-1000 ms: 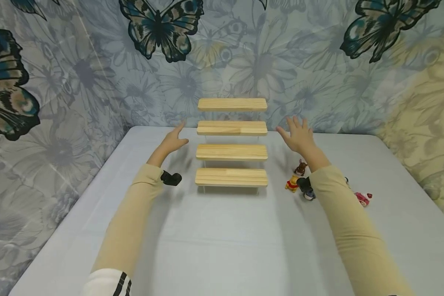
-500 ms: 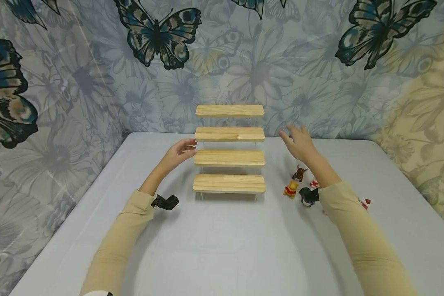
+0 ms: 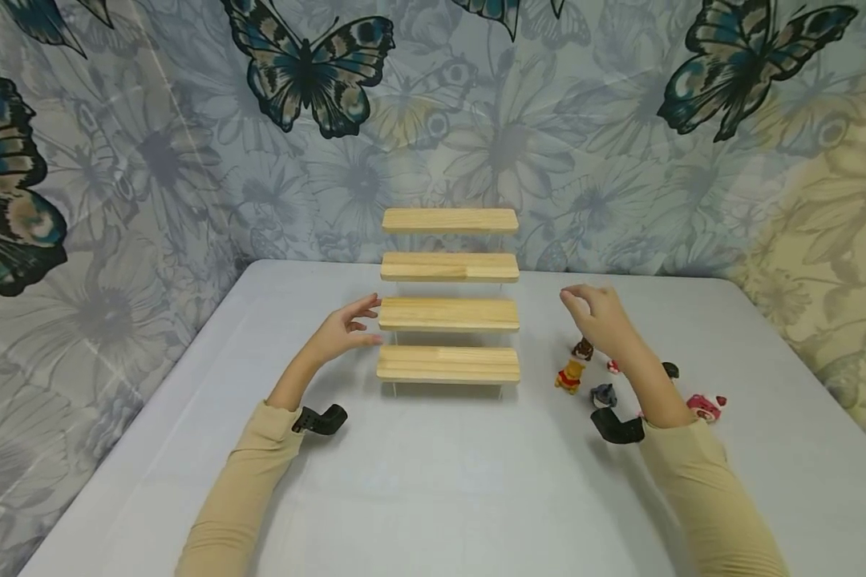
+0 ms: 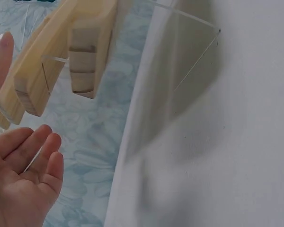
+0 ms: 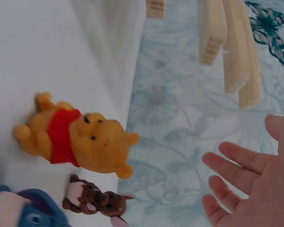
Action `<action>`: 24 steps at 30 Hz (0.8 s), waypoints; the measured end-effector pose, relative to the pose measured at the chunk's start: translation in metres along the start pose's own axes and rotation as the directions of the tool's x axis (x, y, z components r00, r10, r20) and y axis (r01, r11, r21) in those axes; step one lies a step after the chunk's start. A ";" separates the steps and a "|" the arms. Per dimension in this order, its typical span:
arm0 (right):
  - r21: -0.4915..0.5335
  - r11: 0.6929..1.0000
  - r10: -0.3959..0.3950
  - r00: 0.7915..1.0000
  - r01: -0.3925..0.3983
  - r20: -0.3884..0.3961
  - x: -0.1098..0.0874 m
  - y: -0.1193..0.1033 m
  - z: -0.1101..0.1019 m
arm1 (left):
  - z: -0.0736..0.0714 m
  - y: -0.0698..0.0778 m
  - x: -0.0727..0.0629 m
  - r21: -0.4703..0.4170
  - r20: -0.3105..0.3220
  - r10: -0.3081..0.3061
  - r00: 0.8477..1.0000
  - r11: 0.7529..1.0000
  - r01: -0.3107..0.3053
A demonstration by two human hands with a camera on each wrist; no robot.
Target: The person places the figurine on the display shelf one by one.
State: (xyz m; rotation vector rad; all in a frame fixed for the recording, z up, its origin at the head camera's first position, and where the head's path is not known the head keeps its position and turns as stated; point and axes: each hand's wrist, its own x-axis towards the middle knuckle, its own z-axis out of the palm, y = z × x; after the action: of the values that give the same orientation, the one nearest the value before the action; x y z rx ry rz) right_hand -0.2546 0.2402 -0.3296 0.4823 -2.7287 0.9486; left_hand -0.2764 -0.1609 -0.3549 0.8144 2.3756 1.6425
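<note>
I see the left hand (image 3: 337,332) beside the rack (image 3: 449,315), right hand (image 3: 604,324) near toys (image 3: 568,377) toward the table's right edge (image 3: 804,386), both loose-fingered.

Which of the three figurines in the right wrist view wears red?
The yellow bear figurine: it has a red top round its torso, while the brown figurine and the partly cropped blue figurine show no red.

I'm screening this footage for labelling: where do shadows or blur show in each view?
Head: soft shadows fall beneath the wooden shelves and beside the sleeves on the white table; left wrist: a broad, dark, soft-edged shadow crosses the table near the shelves; right wrist: the yellow bear reads clearly, while the blue figure looks blurred and is cut by the frame.
</note>
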 end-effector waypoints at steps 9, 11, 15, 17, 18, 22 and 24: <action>-0.043 0.994 -0.100 0.992 0.097 -0.082 -0.024 0.001 0.013 | 0.004 -0.033 0.013 -0.016 -0.073 -0.024 0.997 1.000 0.023; -0.060 0.995 -0.079 0.993 0.074 -0.091 -0.027 0.002 0.016 | 0.004 -0.035 0.014 -0.014 -0.087 -0.015 0.996 1.000 0.014; -0.095 0.995 -0.015 0.997 0.008 -0.080 -0.035 0.005 0.022 | 0.005 -0.039 0.015 -0.028 -0.091 0.000 0.996 1.000 -0.002; -0.111 0.994 0.002 0.999 -0.008 -0.053 -0.038 0.006 0.024 | 0.007 -0.041 0.016 -0.031 -0.098 -0.002 0.995 1.000 -0.001; -0.119 0.993 0.015 0.999 -0.019 -0.036 -0.040 0.006 0.025 | 0.008 -0.041 0.016 -0.034 -0.101 -0.008 0.995 0.999 0.005; -0.172 0.984 0.037 0.999 -0.034 0.013 -0.046 0.008 0.027 | 0.011 -0.037 0.015 -0.033 -0.123 -0.022 0.992 0.999 0.018; -0.200 0.979 0.054 0.998 -0.047 0.029 -0.049 0.009 0.026 | 0.011 -0.036 0.015 -0.034 -0.124 -0.024 0.992 0.999 0.020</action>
State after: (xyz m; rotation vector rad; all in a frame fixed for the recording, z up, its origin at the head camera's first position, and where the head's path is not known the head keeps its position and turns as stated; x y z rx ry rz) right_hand -0.2153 0.2421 -0.3691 0.3970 -2.8401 0.6739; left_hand -0.2973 -0.1530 -0.3890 0.6975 2.4220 1.7676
